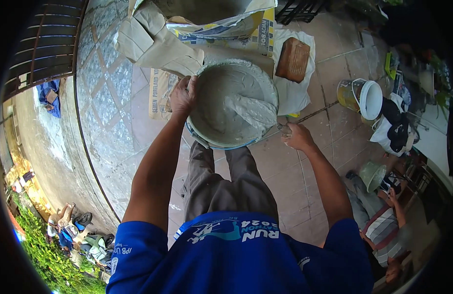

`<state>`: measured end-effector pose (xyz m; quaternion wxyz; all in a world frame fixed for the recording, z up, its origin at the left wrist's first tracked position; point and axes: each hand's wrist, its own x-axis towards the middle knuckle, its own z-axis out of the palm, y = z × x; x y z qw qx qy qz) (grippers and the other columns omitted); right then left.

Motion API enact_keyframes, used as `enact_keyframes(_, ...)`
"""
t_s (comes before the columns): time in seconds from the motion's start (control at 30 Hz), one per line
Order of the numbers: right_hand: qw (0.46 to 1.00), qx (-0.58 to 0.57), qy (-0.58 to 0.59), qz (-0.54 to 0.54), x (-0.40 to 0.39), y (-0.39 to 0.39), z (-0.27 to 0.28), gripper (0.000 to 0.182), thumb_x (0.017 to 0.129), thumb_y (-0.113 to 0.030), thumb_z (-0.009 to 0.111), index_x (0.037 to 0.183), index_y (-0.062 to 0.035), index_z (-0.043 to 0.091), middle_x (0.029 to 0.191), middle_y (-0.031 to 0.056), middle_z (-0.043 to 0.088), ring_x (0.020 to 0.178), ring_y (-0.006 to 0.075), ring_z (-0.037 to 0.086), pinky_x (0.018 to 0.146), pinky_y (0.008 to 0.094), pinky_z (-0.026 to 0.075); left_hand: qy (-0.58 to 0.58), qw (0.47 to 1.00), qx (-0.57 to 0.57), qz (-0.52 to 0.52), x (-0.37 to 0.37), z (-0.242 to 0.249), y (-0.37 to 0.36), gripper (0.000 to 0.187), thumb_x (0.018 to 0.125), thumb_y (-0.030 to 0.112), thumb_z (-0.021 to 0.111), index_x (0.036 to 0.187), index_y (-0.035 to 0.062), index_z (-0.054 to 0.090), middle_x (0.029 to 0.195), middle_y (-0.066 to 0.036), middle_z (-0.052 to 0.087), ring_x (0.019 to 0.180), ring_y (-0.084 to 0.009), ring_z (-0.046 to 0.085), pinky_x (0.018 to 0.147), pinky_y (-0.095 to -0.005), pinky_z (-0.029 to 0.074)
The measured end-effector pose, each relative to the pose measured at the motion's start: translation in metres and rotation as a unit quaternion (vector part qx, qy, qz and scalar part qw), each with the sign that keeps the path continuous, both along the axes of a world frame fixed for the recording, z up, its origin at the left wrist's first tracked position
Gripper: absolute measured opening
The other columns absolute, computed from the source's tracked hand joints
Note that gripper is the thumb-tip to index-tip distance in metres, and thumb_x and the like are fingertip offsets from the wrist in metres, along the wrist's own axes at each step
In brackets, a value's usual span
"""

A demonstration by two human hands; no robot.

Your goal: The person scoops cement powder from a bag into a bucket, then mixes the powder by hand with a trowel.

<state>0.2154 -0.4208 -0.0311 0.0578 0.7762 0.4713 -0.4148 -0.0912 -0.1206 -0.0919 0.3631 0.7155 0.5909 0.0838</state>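
A round bucket (211,103) of wet grey cement stands in front of my legs. My left hand (183,94) grips its rim on the left side. At the right, my right hand (297,136) is closed around the handle of a trowel (253,110), whose cement-coated blade lies over the mix inside the rim. An opened paper cement sack (160,46) is just beyond the bucket, and a reddish-brown brick (292,60) rests on pale paper to its right.
A white-rimmed bucket (371,100) stands on the tiles (305,176) at the right, near bags and cloths. Another person (383,230) is at the lower right. A metal gate (45,44) is at the upper left, with plants (50,255) and piled items lower left.
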Motion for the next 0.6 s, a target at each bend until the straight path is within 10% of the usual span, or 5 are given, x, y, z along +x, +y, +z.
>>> enact_keyframes(0.3, 0.994, 0.089, -0.064, 0.003, 0.042, -0.014, -0.052, 0.028, 0.075, -0.02, 0.069, 0.098, -0.0046, 0.062, 0.091, 0.021, 0.069, 0.088, 0.0424, 0.065, 0.076, 0.051, 0.052, 0.012, 1.0, -0.003, -0.003, -0.004, -0.004, 0.0, 0.062, 0.097, 0.059, 0.044, 0.117, 0.0049, 0.067, 0.113, -0.021, 0.068, 0.11, -0.0392, 0.062, 0.096, -0.0439, 0.046)
enact_keyframes(0.6, 0.995, -0.01, -0.095, -0.006, 0.104, -0.082, 0.079, 0.027, 0.075, -0.013, 0.068, 0.098, -0.0025, 0.061, 0.09, 0.0244, 0.066, 0.091, 0.044, 0.064, 0.076, 0.0498, 0.051, 0.01, 1.0, -0.012, -0.008, 0.0, 0.006, 0.001, 0.062, 0.097, 0.059, 0.042, 0.116, 0.0052, 0.067, 0.112, -0.022, 0.068, 0.109, -0.0403, 0.061, 0.095, -0.0449, 0.046)
